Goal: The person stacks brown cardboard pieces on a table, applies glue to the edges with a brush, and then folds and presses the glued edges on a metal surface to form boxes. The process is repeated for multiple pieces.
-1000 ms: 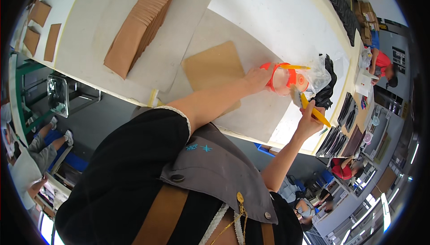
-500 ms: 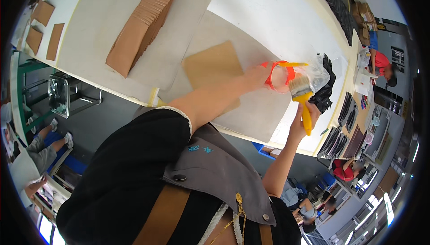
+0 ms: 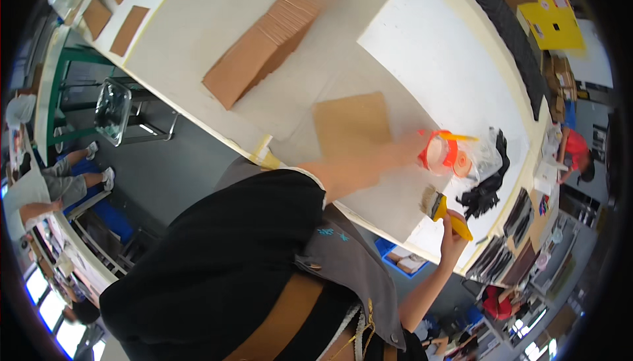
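My right hand (image 3: 453,230) is closed round the yellow handle of a paintbrush (image 3: 455,222), its pale bristles pointing up and left. The brush is above the table's near side, apart from a red-rimmed tub (image 3: 437,154) holding pale contents. Against the tub's left side is my left hand (image 3: 410,148), seemingly gripping it; its fingers are blurred. A yellow-orange stick (image 3: 460,137) lies across the tub's rim, and an orange ring-shaped thing (image 3: 461,163) is beside it. Beneath my left forearm lies a flat tan sheet (image 3: 349,120), partly covered by the arm.
A row of stacked brown sheets (image 3: 270,41) lies at the back left. Clear plastic (image 3: 484,156) and a crumpled black thing (image 3: 484,193) are right of the tub. Several brown pieces (image 3: 129,30) lie far left. Below the table's near edge is a blue crate (image 3: 402,260). Other people are around.
The view has shifted, so the table appears lower and further right. Relative to the tub, my right hand has brought the brush nearer to me and leftward. My left hand remains at the tub.
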A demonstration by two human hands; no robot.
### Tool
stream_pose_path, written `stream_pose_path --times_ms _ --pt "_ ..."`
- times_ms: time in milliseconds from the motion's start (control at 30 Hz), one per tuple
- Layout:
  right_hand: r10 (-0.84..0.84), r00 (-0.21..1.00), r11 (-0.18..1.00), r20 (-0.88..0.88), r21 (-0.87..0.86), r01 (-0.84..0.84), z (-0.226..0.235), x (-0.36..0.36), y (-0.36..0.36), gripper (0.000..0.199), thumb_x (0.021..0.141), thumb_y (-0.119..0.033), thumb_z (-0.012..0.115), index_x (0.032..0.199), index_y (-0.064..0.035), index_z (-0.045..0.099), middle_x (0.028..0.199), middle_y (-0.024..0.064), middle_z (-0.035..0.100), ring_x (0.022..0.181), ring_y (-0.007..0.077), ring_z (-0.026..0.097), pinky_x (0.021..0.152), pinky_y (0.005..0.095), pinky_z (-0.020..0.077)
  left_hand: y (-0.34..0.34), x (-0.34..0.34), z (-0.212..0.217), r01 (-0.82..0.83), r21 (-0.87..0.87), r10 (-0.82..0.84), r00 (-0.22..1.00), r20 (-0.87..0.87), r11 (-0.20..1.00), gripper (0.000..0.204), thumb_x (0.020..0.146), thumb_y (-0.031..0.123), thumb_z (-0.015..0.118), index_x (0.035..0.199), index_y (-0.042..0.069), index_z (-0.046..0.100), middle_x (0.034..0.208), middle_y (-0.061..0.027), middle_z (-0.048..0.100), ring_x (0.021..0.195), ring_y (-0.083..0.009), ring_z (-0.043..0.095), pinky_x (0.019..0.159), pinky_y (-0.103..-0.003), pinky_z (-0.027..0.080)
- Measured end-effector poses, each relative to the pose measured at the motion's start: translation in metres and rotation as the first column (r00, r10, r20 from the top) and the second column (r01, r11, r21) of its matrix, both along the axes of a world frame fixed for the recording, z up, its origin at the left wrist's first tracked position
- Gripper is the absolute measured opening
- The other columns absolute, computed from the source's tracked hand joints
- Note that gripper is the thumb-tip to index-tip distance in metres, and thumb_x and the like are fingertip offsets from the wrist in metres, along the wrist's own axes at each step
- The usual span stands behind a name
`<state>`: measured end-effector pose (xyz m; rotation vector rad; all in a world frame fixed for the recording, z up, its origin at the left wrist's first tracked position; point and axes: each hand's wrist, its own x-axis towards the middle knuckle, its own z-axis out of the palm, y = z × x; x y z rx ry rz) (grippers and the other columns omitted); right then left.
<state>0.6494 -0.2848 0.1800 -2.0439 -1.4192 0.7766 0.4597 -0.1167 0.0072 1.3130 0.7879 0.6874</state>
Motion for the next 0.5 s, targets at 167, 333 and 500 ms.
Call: stream_pose_path --times_ms 167,333,500 --pt "-0.320 0.462 0.817 -0.827 0.006 0.577 -0.034 0.037 -0.027 0.035 0.102 -0.027 0.065 0.122 0.0018 0.065 0.102 0.0107 0.073 0.084 0.0137 0.071 0.072 0.0232 0.0596 -0.001 -0.011 -0.005 0.095 0.538 0.211 0.852 -0.479 0.838 0.092 0.077 0.045 0.083 0.150 0.005 0.042 0.134 -0.0162 0.061 0.129 -0.0357 0.052 0.110 -0.052 0.039" --pt "-0.118 -0.167 0.857 -0.979 -0.185 0.480 -0.063 0.000 0.004 0.036 0.107 -0.030 0.054 0.124 0.0010 0.063 0.110 0.0147 0.074 0.085 0.0187 0.071 0.069 0.0267 0.0625 -0.010 -0.069 0.003 0.088 0.557 0.189 0.887 -0.421 0.826 0.082 0.085 0.041 0.077 0.151 0.007 0.042 0.138 -0.0190 0.056 0.129 -0.0405 0.049 0.111 -0.055 0.036" --pt "0.047 -0.454 0.965 -0.890 -0.076 0.250 -0.069 -0.066 0.067 0.040 0.108 -0.033 0.052 0.132 -0.0007 0.058 0.125 0.0138 0.068 0.105 0.0209 0.067 0.086 0.0326 0.0584 -0.041 -0.166 0.033 0.128 0.470 0.110 0.887 -0.448 0.873 0.062 0.088 0.028 0.076 0.141 0.004 0.052 0.129 -0.0204 0.060 0.120 -0.0408 0.054 0.102 -0.051 0.045"
